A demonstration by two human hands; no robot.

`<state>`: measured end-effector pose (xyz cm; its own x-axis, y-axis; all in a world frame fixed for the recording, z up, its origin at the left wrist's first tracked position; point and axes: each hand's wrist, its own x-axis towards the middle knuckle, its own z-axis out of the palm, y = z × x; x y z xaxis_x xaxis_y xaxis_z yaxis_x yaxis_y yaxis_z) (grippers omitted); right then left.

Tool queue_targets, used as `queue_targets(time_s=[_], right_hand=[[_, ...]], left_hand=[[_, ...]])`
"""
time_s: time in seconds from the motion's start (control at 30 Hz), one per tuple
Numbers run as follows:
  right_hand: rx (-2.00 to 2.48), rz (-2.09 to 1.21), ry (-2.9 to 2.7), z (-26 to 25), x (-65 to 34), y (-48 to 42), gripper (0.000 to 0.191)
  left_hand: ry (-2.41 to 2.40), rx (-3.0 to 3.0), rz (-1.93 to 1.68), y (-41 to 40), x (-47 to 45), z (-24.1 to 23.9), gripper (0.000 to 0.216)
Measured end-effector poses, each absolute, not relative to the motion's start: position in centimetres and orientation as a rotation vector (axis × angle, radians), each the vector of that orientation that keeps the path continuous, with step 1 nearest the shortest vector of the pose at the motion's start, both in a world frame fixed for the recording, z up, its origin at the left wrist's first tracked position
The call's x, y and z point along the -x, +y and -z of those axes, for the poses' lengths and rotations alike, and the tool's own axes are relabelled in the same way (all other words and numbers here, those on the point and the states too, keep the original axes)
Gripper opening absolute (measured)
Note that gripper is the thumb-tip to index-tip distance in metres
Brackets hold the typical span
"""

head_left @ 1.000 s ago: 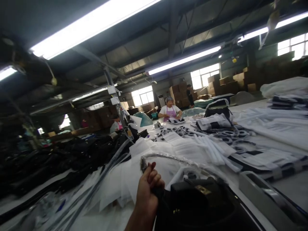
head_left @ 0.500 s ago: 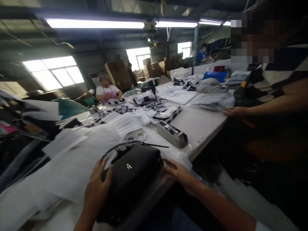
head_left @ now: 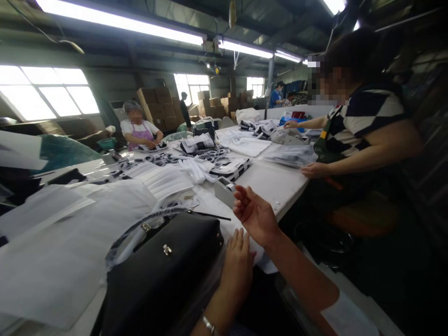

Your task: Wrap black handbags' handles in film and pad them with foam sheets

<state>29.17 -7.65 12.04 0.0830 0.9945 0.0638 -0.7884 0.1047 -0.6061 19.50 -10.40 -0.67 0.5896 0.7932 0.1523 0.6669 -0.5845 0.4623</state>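
Quick count: two black bags, one handbag [head_left: 164, 266] up front and a second bag [head_left: 205, 127] far down the table [head_left: 280, 182]. One tape dispenser [head_left: 224, 189]. Two hands from the camera wearer, left hand [head_left: 238, 266] and right hand [head_left: 255, 214]. Four other people: striped-top person [head_left: 364, 126], purple-apron person [head_left: 138, 130], dark-clothed person [head_left: 184, 105] by the boxes, blue-shirt person [head_left: 278, 95] at the back. Three windows [head_left: 45, 91]. Cardboard boxes [head_left: 154, 95] and white sheets [head_left: 70, 233]: honestly too many to count.

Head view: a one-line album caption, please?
At a crowded white table, the left hand lies flat beside a black handbag while the right hand hovers open near a tape dispenser.
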Motion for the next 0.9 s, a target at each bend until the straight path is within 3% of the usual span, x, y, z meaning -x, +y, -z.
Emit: queue_targets(time_s=[0.17,0.33,0.6,0.73,0.9], right_hand=[[0.345,-1.34,-0.5,-14.8,-32.2,-10.6,0.019],[0.435,-1.096,-0.516,-15.2,-36.4,-14.9,0.016],[1.384,-0.598,-1.23,-5.7,-38.1,-16.7,0.028],[1.373,-0.372,-1.771,-1.9,-36.2,-14.4,0.03],[1.336,-0.331,-2.253,0.9,-34.4,-10.9,0.058]], left_hand=[[1.318,-2.383,-0.434,-7.0,-21.2,1.4,0.07],[1.491,-2.286,-0.465,-2.3,-21.8,0.3,0.051],[1.486,-2.139,-0.602,-0.3,-21.9,-2.1,0.024],[1.44,-2.176,-0.606,-2.4,-21.1,-3.0,0.017],[1.482,-2.244,-0.541,-0.3,-18.7,-7.5,0.01]])
